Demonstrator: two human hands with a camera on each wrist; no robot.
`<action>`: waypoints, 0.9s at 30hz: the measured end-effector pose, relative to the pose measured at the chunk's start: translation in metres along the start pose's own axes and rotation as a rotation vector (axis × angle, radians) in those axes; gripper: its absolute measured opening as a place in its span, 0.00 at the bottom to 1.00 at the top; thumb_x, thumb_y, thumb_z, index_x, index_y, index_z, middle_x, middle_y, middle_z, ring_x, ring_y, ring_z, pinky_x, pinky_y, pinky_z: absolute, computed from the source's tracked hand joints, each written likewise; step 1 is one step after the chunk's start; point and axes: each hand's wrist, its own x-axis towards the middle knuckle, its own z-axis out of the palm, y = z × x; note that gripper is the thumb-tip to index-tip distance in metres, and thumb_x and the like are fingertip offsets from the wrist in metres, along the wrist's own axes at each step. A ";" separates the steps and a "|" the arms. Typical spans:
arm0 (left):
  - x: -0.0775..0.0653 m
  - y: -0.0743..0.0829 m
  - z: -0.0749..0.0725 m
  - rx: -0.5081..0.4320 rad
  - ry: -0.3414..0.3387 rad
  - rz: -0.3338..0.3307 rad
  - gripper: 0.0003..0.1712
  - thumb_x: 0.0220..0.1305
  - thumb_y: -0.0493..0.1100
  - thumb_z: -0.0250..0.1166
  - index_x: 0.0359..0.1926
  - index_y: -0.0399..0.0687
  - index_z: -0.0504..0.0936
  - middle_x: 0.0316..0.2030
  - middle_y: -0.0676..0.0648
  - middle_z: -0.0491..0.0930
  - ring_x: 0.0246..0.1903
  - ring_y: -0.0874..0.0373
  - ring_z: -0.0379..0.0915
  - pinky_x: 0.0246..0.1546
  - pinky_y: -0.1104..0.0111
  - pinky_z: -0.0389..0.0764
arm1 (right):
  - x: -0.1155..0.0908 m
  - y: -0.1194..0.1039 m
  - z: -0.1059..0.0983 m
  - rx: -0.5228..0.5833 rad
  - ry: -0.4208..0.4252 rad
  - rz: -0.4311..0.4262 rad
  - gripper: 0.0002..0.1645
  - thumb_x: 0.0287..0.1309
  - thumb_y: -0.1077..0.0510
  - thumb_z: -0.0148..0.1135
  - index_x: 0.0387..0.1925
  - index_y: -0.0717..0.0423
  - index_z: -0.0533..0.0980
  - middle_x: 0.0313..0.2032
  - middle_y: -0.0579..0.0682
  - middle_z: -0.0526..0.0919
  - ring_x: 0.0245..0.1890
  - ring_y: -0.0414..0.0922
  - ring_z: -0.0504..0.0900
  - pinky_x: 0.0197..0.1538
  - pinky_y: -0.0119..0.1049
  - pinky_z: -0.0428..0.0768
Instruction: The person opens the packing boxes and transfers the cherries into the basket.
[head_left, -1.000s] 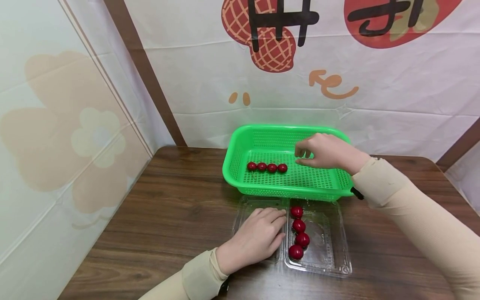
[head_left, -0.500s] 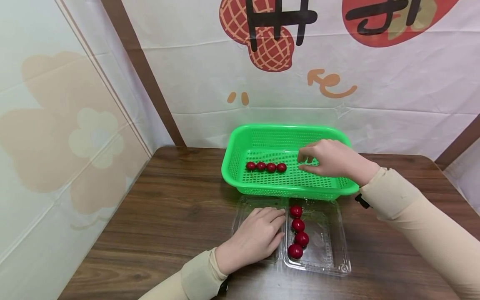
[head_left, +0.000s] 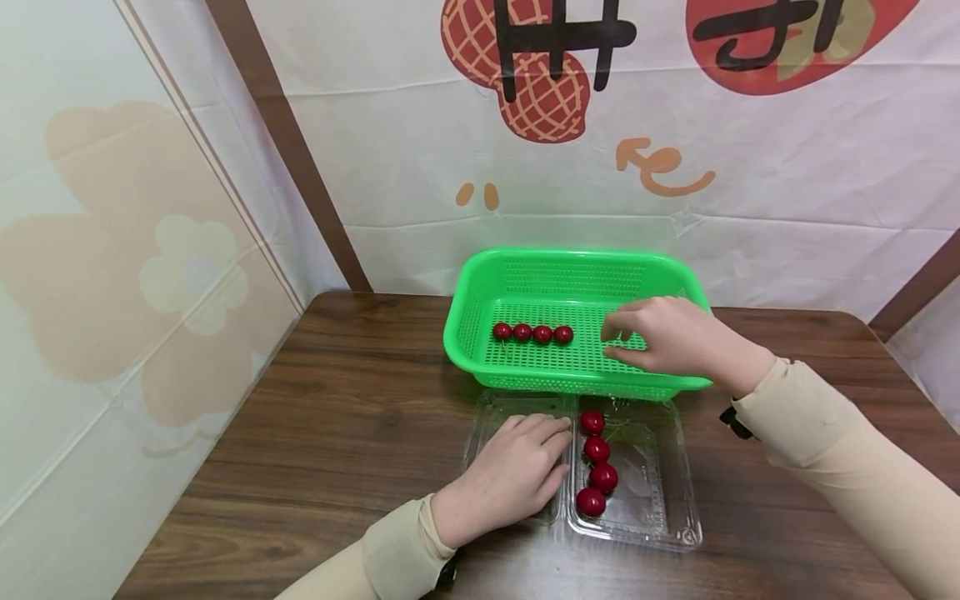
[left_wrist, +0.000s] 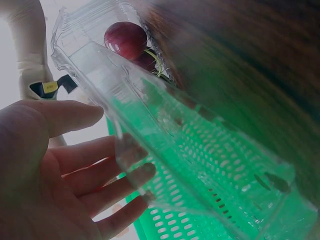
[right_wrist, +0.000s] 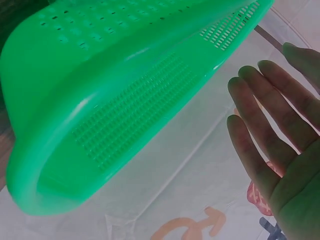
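My left hand (head_left: 504,477) rests on the left half of an opened clear plastic clamshell box (head_left: 677,467), palm down. In the left wrist view its spread fingers (left_wrist: 90,175) reach the box's edge. Several red cherries (head_left: 597,451) stand in a column along the inner side of the right half. Behind the box is a green perforated basket (head_left: 457,354), with another row of cherries (head_left: 522,332) on its floor. Over the basket's right part hovers my right hand (head_left: 678,337), fingers loosely bent, holding nothing; the right wrist view shows its bare palm (right_wrist: 300,180) beside the basket.
The brown wooden table (head_left: 337,417) extends to both sides of the box. A printed white cloth (head_left: 390,150) hangs right behind the basket, and another cloth panel (head_left: 112,333) borders the left. The basket's front rim stands close to the box's back edge.
My right hand has drifted a little to the right and toward the front, over the basket. The left hand, the box and the cherries stay as they were.
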 end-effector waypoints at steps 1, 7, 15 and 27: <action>0.000 0.000 0.000 0.000 0.001 0.000 0.18 0.59 0.49 0.58 0.45 0.44 0.81 0.50 0.47 0.79 0.51 0.55 0.71 0.48 0.63 0.73 | -0.001 -0.001 0.000 0.001 0.003 -0.002 0.05 0.50 0.48 0.64 0.29 0.41 0.80 0.29 0.38 0.83 0.28 0.34 0.79 0.27 0.36 0.79; 0.000 0.000 0.000 -0.002 0.011 -0.002 0.18 0.58 0.49 0.59 0.45 0.43 0.81 0.49 0.47 0.80 0.50 0.55 0.71 0.47 0.63 0.74 | -0.011 -0.007 0.004 -0.002 0.015 -0.024 0.05 0.48 0.50 0.65 0.29 0.42 0.80 0.29 0.39 0.83 0.26 0.34 0.78 0.28 0.36 0.78; 0.000 0.000 0.000 -0.004 0.010 0.001 0.18 0.59 0.49 0.58 0.45 0.43 0.81 0.49 0.47 0.80 0.50 0.56 0.71 0.47 0.63 0.74 | -0.023 -0.015 0.010 0.006 0.044 -0.054 0.05 0.47 0.51 0.66 0.29 0.44 0.80 0.29 0.39 0.83 0.26 0.35 0.79 0.27 0.36 0.79; 0.000 0.000 -0.001 0.012 0.009 0.008 0.19 0.58 0.50 0.59 0.45 0.44 0.81 0.49 0.47 0.80 0.50 0.55 0.71 0.48 0.63 0.74 | -0.037 -0.027 0.017 -0.015 0.087 -0.094 0.06 0.45 0.50 0.67 0.28 0.44 0.80 0.27 0.37 0.81 0.25 0.35 0.77 0.24 0.35 0.77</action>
